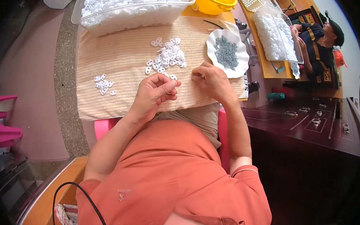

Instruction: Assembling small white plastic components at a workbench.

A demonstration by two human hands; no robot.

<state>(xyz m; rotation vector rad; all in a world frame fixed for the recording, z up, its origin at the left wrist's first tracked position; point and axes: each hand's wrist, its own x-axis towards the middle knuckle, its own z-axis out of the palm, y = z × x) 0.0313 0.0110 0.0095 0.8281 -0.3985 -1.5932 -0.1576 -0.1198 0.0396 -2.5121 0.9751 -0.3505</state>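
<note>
My left hand (156,92) is over the front of the striped cloth, thumb and fingers pinched together; whatever they hold is too small or hidden to name. Just beyond its fingertips lies a loose pile of small white plastic pieces with holes (169,54). My right hand (213,82) rests low on the cloth to the right, its fingers curled and pressed together, and what is in them cannot be made out. Beside it stands a white wavy-rimmed plate (244,55) holding many tiny grey-blue parts (226,52). A smaller group of white pieces (103,84) lies at the left.
A clear bin (136,10) full of white pieces stands at the back, next to a yellow basin (214,1). A black strip (213,24) lies near the plate. At another table, a person (321,38) sits by a second bin (276,34). A pink stool (1,123) is at left.
</note>
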